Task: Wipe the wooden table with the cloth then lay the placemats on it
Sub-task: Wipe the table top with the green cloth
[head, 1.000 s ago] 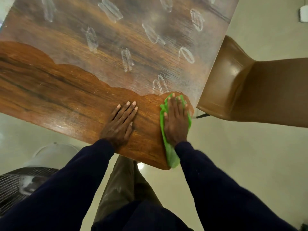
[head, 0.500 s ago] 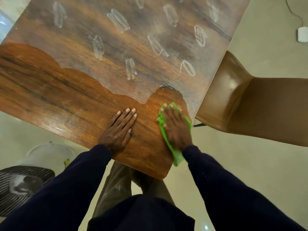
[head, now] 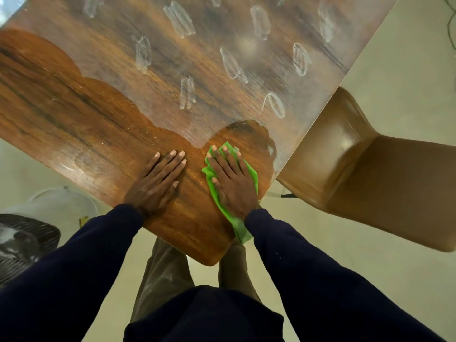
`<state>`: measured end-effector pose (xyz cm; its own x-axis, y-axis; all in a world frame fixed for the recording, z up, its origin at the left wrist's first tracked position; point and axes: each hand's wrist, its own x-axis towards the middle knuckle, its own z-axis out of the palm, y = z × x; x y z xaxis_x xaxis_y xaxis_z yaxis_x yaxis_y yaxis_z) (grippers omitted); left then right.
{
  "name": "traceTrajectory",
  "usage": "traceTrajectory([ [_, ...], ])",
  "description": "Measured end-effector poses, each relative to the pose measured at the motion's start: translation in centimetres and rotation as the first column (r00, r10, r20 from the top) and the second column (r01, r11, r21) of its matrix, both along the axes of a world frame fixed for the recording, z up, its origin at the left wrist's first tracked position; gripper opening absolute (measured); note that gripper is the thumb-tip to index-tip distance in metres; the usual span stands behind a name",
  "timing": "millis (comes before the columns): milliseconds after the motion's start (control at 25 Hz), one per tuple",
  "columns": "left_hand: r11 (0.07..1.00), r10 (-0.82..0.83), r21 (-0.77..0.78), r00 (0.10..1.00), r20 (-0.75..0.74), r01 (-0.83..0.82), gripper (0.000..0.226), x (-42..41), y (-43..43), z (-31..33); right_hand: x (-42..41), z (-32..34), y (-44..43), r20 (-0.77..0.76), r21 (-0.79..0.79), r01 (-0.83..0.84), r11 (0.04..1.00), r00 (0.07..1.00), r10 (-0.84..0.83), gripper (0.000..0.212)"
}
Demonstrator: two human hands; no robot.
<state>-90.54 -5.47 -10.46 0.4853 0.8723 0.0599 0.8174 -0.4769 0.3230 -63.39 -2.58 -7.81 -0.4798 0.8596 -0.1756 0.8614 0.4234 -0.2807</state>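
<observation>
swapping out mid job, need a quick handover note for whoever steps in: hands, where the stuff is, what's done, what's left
Left hand: flat on the wooden table, fingers straight, holding nothing.
Right hand: flat on the green cloth, pressing it to the table near its right edge; the cloth's tail hangs over the near edge.
Brown chair stands beside that right edge.
Done: the near strip of the table is wiped, up to a scalloped line.
Left: the far part under the whitish film with smear marks, then the placemats, none in view.
</observation>
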Motion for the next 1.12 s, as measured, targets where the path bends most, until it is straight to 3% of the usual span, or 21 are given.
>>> traceTrajectory([
  [80,0.982,0.189,-0.001,0.981,0.043,-0.190,0.053,3.3,-0.4,0.6,4.1,-0.3,0.0,-0.003,0.012,-0.001,1.000,1.000,0.001,0.058],
  [200,0.848,0.527,-0.113,0.847,0.068,-0.518,0.055,8.4,-0.3,1.2,9.2,-0.6,4.3,0.060,0.042,0.238,0.970,0.969,-0.240,0.062],
  [280,0.768,0.634,-0.142,0.773,0.028,-0.625,0.057,9.9,-0.2,1.1,9.8,-0.5,7.7,0.091,0.079,0.323,0.943,0.940,-0.329,0.062],
  [400,0.760,0.640,-0.141,0.768,-0.008,-0.634,0.058,9.9,-0.5,0.7,8.0,-0.6,9.7,0.101,0.117,0.251,0.961,0.960,-0.263,0.061],
  [600,0.759,0.643,-0.112,0.766,-0.028,-0.641,0.058,10.2,-0.5,0.8,4.0,-0.1,7.6,0.050,0.039,-0.058,0.998,0.997,0.056,0.063],
  [760,0.714,0.697,-0.083,0.717,0.000,-0.695,0.057,10.2,-0.2,0.9,6.8,-0.5,5.9,0.025,-0.050,-0.376,0.925,0.926,0.377,0.065],
  [840,0.701,0.710,-0.080,0.704,-0.013,-0.708,0.058,10.2,-0.2,0.7,9.2,-0.6,7.9,0.062,-0.015,-0.286,0.958,0.956,0.286,0.067],
  [1000,0.680,0.731,-0.055,0.681,-0.025,-0.732,0.059,9.6,-0.1,-0.1,7.0,-0.2,13.8,0.104,0.087,0.074,0.993,0.991,-0.083,0.062],
  [1120,0.680,0.731,-0.040,0.682,-0.036,-0.732,0.058,9.6,-0.3,-0.5,2.4,-0.4,14.4,0.074,0.122,0.052,0.991,0.995,-0.061,0.060],
])
